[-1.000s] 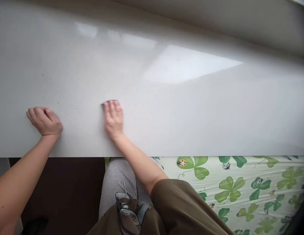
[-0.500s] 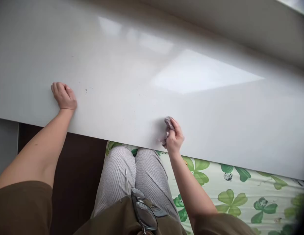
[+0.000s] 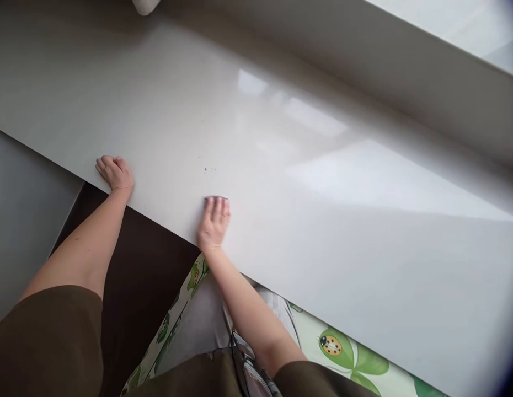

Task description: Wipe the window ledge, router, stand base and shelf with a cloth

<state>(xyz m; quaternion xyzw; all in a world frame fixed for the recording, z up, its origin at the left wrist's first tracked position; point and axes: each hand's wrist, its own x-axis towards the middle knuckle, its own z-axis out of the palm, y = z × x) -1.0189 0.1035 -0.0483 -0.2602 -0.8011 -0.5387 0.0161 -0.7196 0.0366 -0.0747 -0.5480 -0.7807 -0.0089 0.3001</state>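
A glossy white surface (image 3: 165, 154) stretches across the view. My left hand (image 3: 115, 172) rests on it near the front edge, fingers curled into a loose fist with nothing showing in them. Farther right, my right hand (image 3: 213, 223) presses down on a greyish cloth (image 3: 215, 197); only a thin strip of the cloth shows past the fingertips, the rest being hidden under the palm. Just beyond these fingertips lie several small dark specks (image 3: 206, 169).
A raised pale wall or ledge (image 3: 322, 49) runs along the far side. A green clover-print fabric (image 3: 343, 347) lies below the front edge, beside a dark brown panel (image 3: 153, 270). Glasses (image 3: 250, 361) hang at my chest. A whitish object (image 3: 145, 5) shows at the top.
My right hand has gone left across the surface with the cloth, from a bunched grip to a flatter press near the specks. The view has turned and shifted; my left hand stays a fist.
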